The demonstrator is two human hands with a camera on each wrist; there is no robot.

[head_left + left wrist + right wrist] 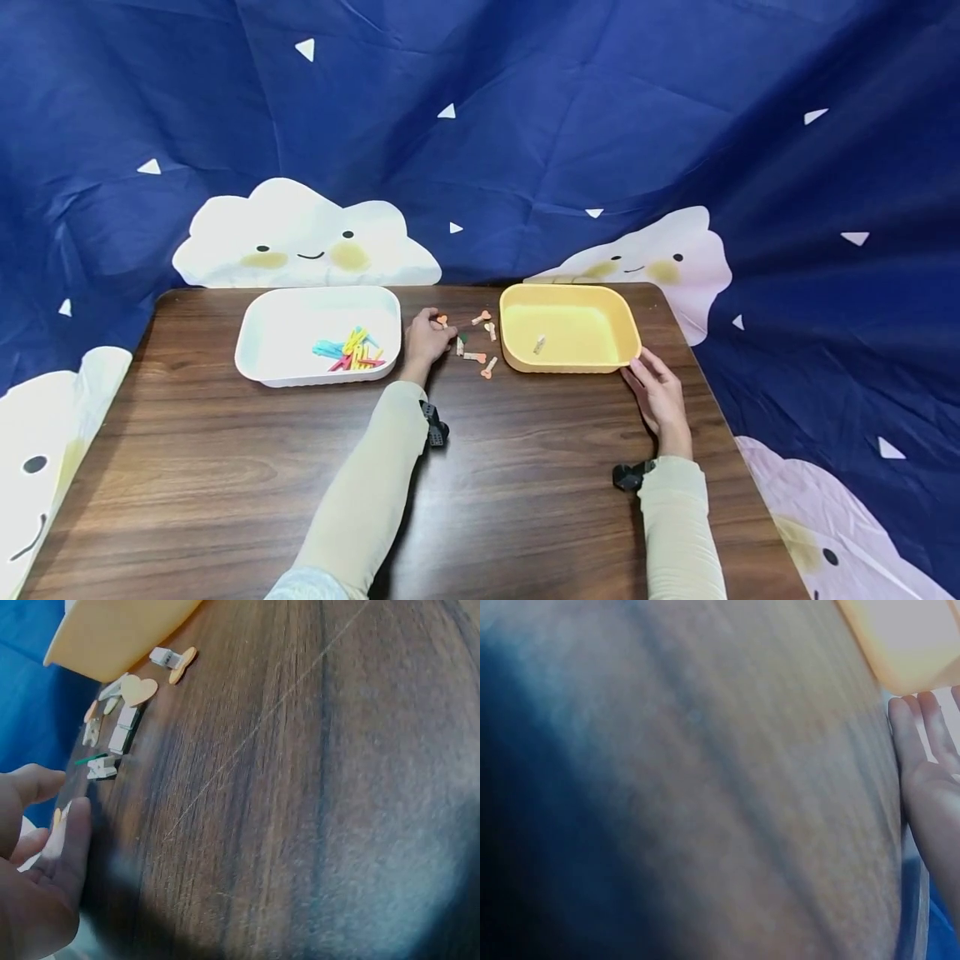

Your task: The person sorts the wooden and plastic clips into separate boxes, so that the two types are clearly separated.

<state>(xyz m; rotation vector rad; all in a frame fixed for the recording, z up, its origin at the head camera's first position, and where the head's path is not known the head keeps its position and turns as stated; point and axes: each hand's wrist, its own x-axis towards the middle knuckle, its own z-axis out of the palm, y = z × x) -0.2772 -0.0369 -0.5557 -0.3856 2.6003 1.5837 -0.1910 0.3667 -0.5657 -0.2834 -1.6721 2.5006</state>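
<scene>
Orange-topped clip point(442, 320) lies between the left fingers point(37, 782).

Downward head view and close wrist views share the yellow tub point(581, 330).

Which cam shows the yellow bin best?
Head: the yellow bin is nearly whole there, with its rim and a small clip inside. Left wrist catches only part of the outer wall, top left; right wrist, just a washed-out corner by the right hand.
</scene>
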